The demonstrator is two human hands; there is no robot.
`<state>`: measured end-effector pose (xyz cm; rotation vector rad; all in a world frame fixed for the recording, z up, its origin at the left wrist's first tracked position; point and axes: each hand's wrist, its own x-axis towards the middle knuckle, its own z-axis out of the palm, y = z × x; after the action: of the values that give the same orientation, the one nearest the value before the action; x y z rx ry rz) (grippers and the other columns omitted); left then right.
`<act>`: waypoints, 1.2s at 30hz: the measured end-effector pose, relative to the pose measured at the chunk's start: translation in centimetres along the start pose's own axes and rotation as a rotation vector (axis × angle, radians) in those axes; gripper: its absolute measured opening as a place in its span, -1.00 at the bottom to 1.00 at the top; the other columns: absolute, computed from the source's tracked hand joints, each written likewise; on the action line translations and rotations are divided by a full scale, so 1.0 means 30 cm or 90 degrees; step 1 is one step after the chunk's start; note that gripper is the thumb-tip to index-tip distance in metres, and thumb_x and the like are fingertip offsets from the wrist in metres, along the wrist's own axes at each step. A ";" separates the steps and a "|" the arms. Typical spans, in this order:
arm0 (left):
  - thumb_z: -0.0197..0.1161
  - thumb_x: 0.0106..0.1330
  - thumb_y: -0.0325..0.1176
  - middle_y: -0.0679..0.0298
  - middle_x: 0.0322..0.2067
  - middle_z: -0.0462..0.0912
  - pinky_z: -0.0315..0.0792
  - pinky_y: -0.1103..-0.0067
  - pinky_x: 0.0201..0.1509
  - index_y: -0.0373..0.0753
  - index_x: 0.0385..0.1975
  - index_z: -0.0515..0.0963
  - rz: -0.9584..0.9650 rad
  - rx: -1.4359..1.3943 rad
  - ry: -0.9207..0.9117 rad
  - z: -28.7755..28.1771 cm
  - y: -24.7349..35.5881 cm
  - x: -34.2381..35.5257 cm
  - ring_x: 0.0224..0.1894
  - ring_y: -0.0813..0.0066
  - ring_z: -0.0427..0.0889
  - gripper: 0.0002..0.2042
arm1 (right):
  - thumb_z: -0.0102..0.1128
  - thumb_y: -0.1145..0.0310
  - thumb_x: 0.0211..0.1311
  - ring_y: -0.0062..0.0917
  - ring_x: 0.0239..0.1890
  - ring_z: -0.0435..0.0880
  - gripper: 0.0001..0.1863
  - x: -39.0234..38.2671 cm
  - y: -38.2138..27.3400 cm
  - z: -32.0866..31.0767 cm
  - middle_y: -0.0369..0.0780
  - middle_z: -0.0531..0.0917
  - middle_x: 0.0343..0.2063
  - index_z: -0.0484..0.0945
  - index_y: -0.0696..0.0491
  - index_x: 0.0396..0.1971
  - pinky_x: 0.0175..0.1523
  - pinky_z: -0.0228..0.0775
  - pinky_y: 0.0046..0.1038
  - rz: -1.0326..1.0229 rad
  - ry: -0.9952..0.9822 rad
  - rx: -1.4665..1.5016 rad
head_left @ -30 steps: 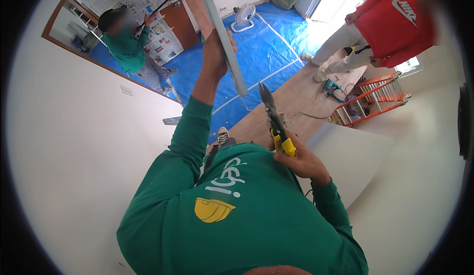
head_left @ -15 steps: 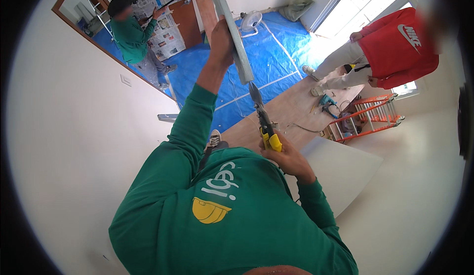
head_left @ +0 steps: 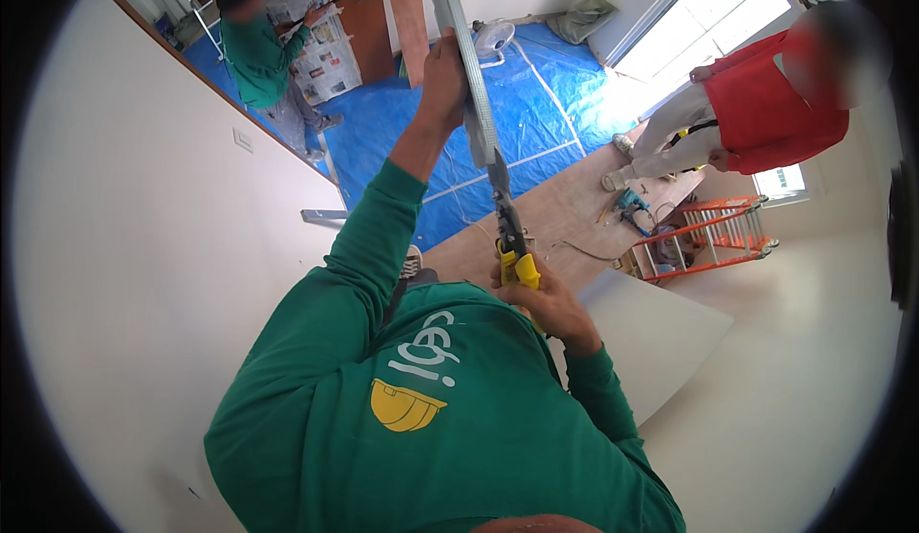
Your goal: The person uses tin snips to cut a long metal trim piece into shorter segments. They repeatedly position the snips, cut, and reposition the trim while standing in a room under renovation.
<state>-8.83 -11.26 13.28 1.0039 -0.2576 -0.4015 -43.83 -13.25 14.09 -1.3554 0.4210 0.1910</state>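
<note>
My left hand point(head_left: 443, 88) is wrapped around a long, narrow, grey-silver metal profile point(head_left: 482, 131) with a textured face, raised in front of me. Its near end points down toward my chest. In my right hand point(head_left: 555, 305) is a pair of tin snips point(head_left: 507, 215) with yellow grips and dark blades pointing up. The snips' blades meet the profile's near end at one edge; whether metal lies between them I cannot tell. My right fingers are closed around the grips.
Blue sheeting point(head_left: 383, 165) covers the floor ahead, beside wooden boarding point(head_left: 574, 203). A co-worker in green point(head_left: 258, 59) stands far left, a person in red point(head_left: 780, 102) at right. An orange stepladder point(head_left: 713, 236), power tool point(head_left: 629, 200), white panel point(head_left: 651, 332) and fan point(head_left: 495, 37) are around.
The profile has shifted slightly right and down, and the snips' blades have come up against its near end. Both hands keep their holds. The view has turned slightly.
</note>
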 end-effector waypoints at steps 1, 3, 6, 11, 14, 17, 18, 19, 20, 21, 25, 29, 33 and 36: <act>-0.10 0.80 0.05 0.32 -0.54 0.46 0.43 0.50 -0.52 -0.15 -0.29 0.49 0.019 0.015 0.006 0.001 0.001 -0.001 -0.58 0.55 0.45 -0.54 | 0.38 0.36 0.38 -0.51 0.07 0.63 -0.53 -0.003 -0.002 0.004 -0.25 0.62 -0.03 0.51 0.11 0.23 0.25 0.51 -0.37 0.011 0.001 0.009; -0.14 0.81 0.04 0.33 -0.49 0.48 0.45 0.49 -0.46 -0.18 -0.25 0.50 0.023 0.036 0.013 0.006 0.005 -0.011 -0.53 0.56 0.46 -0.53 | 0.39 0.37 0.37 -0.50 0.08 0.63 -0.53 -0.011 -0.003 0.004 -0.25 0.62 -0.02 0.51 0.10 0.22 0.25 0.52 -0.37 -0.001 -0.003 0.004; -0.21 0.84 -0.01 0.35 -0.41 0.51 0.47 0.50 -0.36 -0.22 -0.18 0.54 -0.005 0.048 0.013 0.009 0.015 -0.028 -0.42 0.59 0.48 -0.52 | 0.40 0.37 0.36 -0.49 0.09 0.63 -0.52 -0.014 0.005 -0.003 -0.25 0.61 -0.02 0.51 0.09 0.22 0.26 0.52 -0.36 -0.009 -0.003 -0.002; -0.22 0.85 -0.03 0.36 -0.40 0.51 0.47 0.50 -0.32 -0.23 -0.18 0.54 0.035 0.068 -0.012 0.021 0.007 -0.047 -0.40 0.59 0.48 -0.52 | 0.41 0.35 0.35 -0.46 0.10 0.64 -0.52 -0.013 0.030 -0.018 -0.23 0.62 -0.01 0.51 0.06 0.22 0.26 0.52 -0.34 -0.013 0.008 -0.074; -0.22 0.85 -0.01 0.37 -0.39 0.51 0.46 0.50 -0.30 -0.22 -0.16 0.55 0.033 0.086 -0.006 0.030 -0.004 -0.044 -0.40 0.60 0.47 -0.51 | 0.42 0.33 0.35 -0.45 0.10 0.64 -0.51 -0.015 0.040 -0.027 -0.22 0.63 0.00 0.50 0.06 0.22 0.25 0.52 -0.33 -0.018 0.022 -0.069; -0.21 0.85 0.00 0.38 -0.39 0.51 0.44 0.50 -0.30 -0.21 -0.16 0.55 0.015 0.084 0.007 0.035 -0.015 -0.041 -0.40 0.61 0.45 -0.51 | 0.42 0.31 0.34 -0.46 0.10 0.65 -0.50 -0.024 0.041 -0.041 -0.22 0.63 0.00 0.51 0.06 0.22 0.25 0.52 -0.33 -0.007 0.017 -0.070; -0.21 0.85 0.00 0.38 -0.39 0.51 0.43 0.50 -0.30 -0.20 -0.16 0.55 0.013 0.075 0.002 0.037 -0.018 -0.042 -0.40 0.61 0.44 -0.52 | 0.43 0.30 0.34 -0.46 0.10 0.65 -0.50 -0.026 0.041 -0.047 -0.22 0.64 0.00 0.51 0.06 0.22 0.25 0.52 -0.32 -0.005 0.012 -0.071; -0.21 0.85 -0.01 0.39 -0.40 0.50 0.43 0.50 -0.31 -0.19 -0.17 0.54 0.004 0.065 0.002 0.040 -0.023 -0.045 -0.40 0.62 0.43 -0.53 | 0.43 0.29 0.34 -0.45 0.10 0.65 -0.50 -0.029 0.040 -0.051 -0.22 0.64 0.00 0.51 0.06 0.22 0.25 0.52 -0.32 -0.002 0.006 -0.073; -0.21 0.85 -0.02 0.39 -0.40 0.49 0.42 0.50 -0.31 -0.19 -0.17 0.54 -0.007 0.056 0.002 0.042 -0.028 -0.048 -0.40 0.62 0.42 -0.53 | 0.43 0.29 0.34 -0.46 0.10 0.65 -0.50 -0.031 0.042 -0.053 -0.22 0.64 0.00 0.51 0.06 0.22 0.25 0.52 -0.32 -0.001 0.006 -0.074; -0.21 0.85 -0.02 0.39 -0.40 0.48 0.42 0.50 -0.32 -0.19 -0.17 0.54 -0.005 0.058 0.000 0.046 -0.030 -0.050 -0.40 0.63 0.42 -0.54 | 0.43 0.29 0.34 -0.46 0.10 0.65 -0.50 -0.033 0.042 -0.054 -0.22 0.64 0.00 0.52 0.06 0.22 0.25 0.52 -0.32 0.000 0.006 -0.074; -0.19 0.85 -0.02 0.40 -0.42 0.45 0.42 0.50 -0.33 -0.19 -0.16 0.55 -0.008 0.065 -0.006 0.053 -0.033 -0.053 -0.42 0.64 0.42 -0.55 | 0.44 0.30 0.33 -0.46 0.08 0.65 -0.50 -0.044 0.046 -0.054 -0.22 0.64 -0.01 0.53 0.07 0.21 0.25 0.52 -0.33 -0.017 0.022 -0.070; -0.18 0.85 -0.01 0.40 -0.42 0.45 0.43 0.49 -0.32 -0.20 -0.16 0.55 -0.028 0.065 -0.007 0.071 -0.019 -0.042 -0.42 0.63 0.42 -0.54 | 0.44 0.30 0.33 -0.47 0.06 0.65 -0.50 -0.055 0.031 -0.066 -0.23 0.64 -0.01 0.52 0.07 0.21 0.24 0.52 -0.33 -0.008 0.019 -0.075; -0.17 0.84 0.00 0.38 -0.41 0.47 0.42 0.47 -0.32 -0.21 -0.20 0.55 0.009 0.102 -0.001 0.098 -0.017 -0.045 -0.42 0.60 0.42 -0.52 | 0.41 0.32 0.35 -0.47 0.03 0.65 -0.50 -0.053 0.018 -0.070 -0.24 0.64 -0.04 0.49 0.07 0.23 0.21 0.52 -0.34 -0.009 0.012 -0.062; -0.16 0.84 0.01 0.37 -0.40 0.47 0.42 0.48 -0.30 -0.21 -0.21 0.55 0.036 0.142 -0.017 0.107 -0.021 -0.043 -0.41 0.60 0.42 -0.51 | 0.38 0.33 0.37 -0.48 0.01 0.64 -0.51 -0.043 0.029 -0.064 -0.25 0.64 -0.06 0.48 0.07 0.23 0.19 0.52 -0.35 -0.031 0.012 -0.060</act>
<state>-11.37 -13.43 14.35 1.2081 -0.3590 -0.3397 -45.68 -14.78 13.54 -1.4601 0.3982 0.1607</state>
